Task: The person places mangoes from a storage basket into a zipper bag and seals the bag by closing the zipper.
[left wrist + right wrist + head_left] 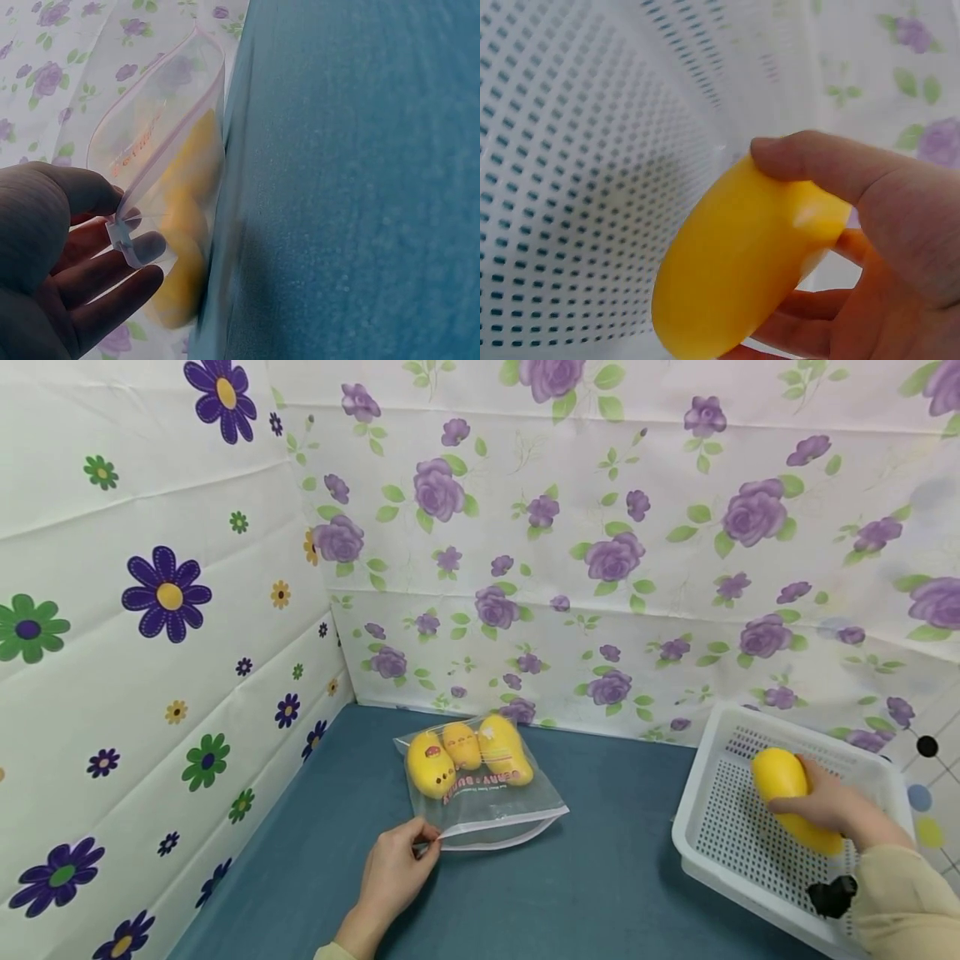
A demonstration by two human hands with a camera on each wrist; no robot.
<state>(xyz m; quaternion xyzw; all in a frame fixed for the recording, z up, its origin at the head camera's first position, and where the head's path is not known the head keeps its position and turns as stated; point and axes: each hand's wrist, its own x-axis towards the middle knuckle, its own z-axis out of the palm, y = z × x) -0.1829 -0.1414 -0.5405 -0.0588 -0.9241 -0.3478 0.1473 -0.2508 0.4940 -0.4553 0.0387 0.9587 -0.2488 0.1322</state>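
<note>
A clear zip bag (517, 826) with printed lettering lies on the table, holding yellow mangoes (431, 766) in its far part. My left hand (397, 864) pinches the near left corner of its mouth between thumb and fingers, beside the white zip slider (120, 238). In the left wrist view the mouth gapes a little. On the right, my right hand (825, 797) grips a smooth yellow mango (724, 262) over the white basket (723, 827), thumb across it and fingers beneath. Whether the mango touches the basket's bottom is hidden.
The perforated basket stands at the right of the blue table (592, 877). A small black object (832, 896) shows by the right sleeve (907, 902). Flower-printed sheets (525, 527) hang behind the table and along its left side.
</note>
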